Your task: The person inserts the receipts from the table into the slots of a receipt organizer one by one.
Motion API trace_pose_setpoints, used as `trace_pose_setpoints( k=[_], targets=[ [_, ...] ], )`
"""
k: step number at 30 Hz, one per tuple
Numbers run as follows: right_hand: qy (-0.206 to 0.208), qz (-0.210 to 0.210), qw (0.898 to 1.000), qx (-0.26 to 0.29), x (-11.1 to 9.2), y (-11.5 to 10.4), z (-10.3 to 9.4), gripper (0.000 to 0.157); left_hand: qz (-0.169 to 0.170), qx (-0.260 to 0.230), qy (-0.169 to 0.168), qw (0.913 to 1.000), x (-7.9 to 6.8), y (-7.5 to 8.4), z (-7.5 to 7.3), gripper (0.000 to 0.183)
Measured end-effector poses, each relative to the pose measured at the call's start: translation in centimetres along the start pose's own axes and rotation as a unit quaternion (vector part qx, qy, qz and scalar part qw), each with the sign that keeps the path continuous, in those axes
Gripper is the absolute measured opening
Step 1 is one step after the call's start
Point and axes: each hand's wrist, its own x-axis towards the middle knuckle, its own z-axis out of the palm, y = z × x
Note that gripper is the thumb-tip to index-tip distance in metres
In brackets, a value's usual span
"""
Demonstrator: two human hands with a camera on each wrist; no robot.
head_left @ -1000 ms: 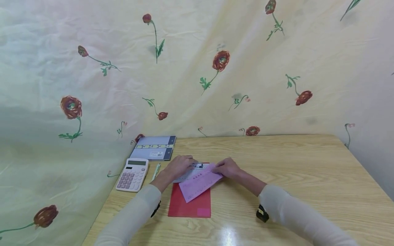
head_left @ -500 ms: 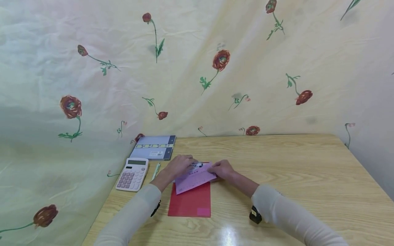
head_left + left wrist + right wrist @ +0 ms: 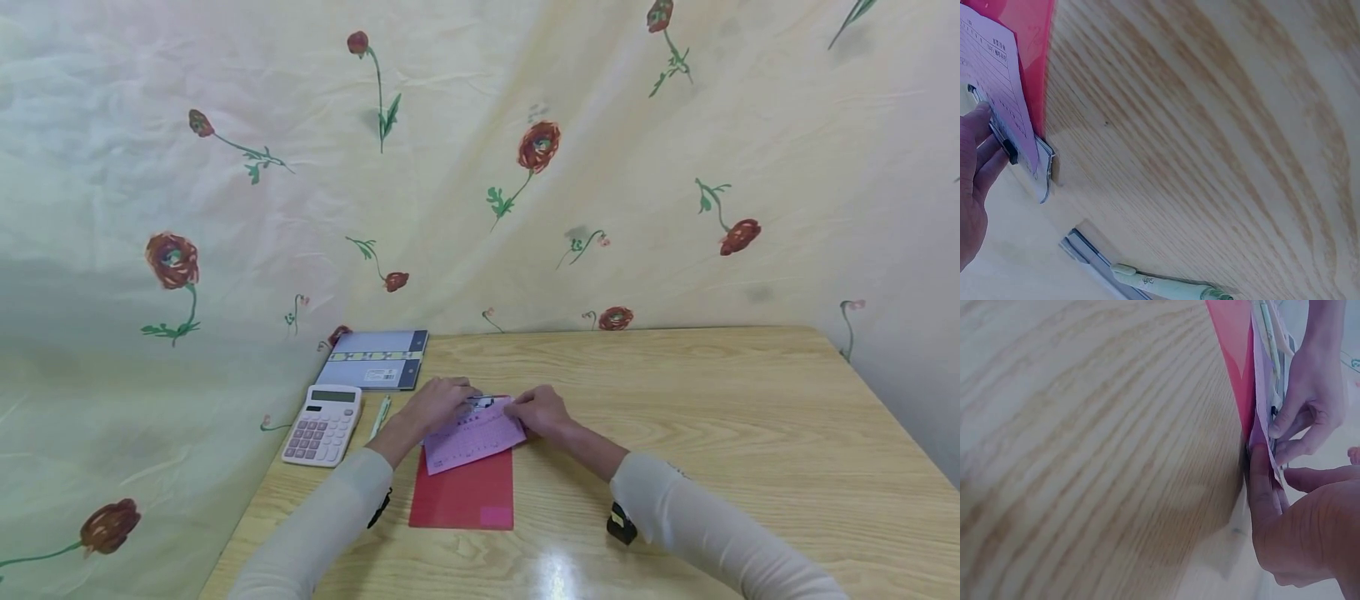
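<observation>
A red clipboard [image 3: 461, 500] lies on the table, its metal clip [image 3: 482, 402] at the far end. My left hand [image 3: 438, 404] grips that clip [image 3: 994, 128], thumb on one side and fingers on the other. A pink printed slip [image 3: 476, 442] lies slanted across the upper clipboard, over white paper [image 3: 1045, 172] that shows only at a corner. My right hand [image 3: 543, 411] pinches the slip's right edge between thumb and fingers. In the right wrist view the slip [image 3: 1260, 387] stands slightly off the clipboard. Whether its top edge is under the clip cannot be seen.
A white calculator [image 3: 324, 427] sits left of the clipboard, with a pale green pen [image 3: 380, 418] between them. Behind the calculator lies a grey-blue notebook [image 3: 375, 362]. A flowered cloth [image 3: 465, 183] hangs at the table's far edge.
My right hand has shifted left with the pink slip, which now lies further left and higher over the clipboard and less steeply slanted. My left hand stays at the clip.
</observation>
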Motion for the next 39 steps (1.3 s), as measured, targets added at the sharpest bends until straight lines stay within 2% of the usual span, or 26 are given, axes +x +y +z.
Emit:
trace_pose_setpoints(
  k=[7, 15, 22, 26, 29, 32, 39],
  targets=[
    [-0.023, 0.009, 0.999, 0.034, -0.3, 0.2, 0.3, 0.015, 0.000, 0.005, 0.001, 1.0000, -0.1, -0.2, 0.4, 0.030],
    [-0.033, 0.040, 0.996, 0.078, -0.8, 0.3, 0.5, 0.015, 0.009, 0.009, 0.007, 0.9999, -0.1, -0.1, 0.4, 0.029],
    [-0.031, 0.035, 0.993, 0.105, -1.1, 0.2, 0.7, 0.014, 0.032, 0.050, 0.012, 0.9981, -0.2, -0.1, 0.6, 0.027],
    [-0.025, 0.034, 0.995, 0.091, -1.1, 0.2, 0.8, 0.014, 0.048, 0.086, 0.013, 0.9951, -0.1, 0.0, 0.7, 0.028],
    [-0.021, 0.034, 0.996, 0.082, -1.1, 0.2, 0.8, 0.014, 0.044, 0.096, 0.007, 0.9944, -0.1, 0.1, 0.6, 0.030],
    [-0.019, 0.029, 0.996, 0.080, -1.0, 0.3, 0.9, 0.014, 0.036, 0.088, 0.002, 0.9955, -0.1, 0.1, 0.5, 0.031],
    [-0.007, 0.018, 0.997, 0.070, -0.8, 0.4, 1.3, 0.014, 0.039, 0.092, 0.003, 0.9950, -0.1, 0.1, 0.5, 0.030]
  ],
)
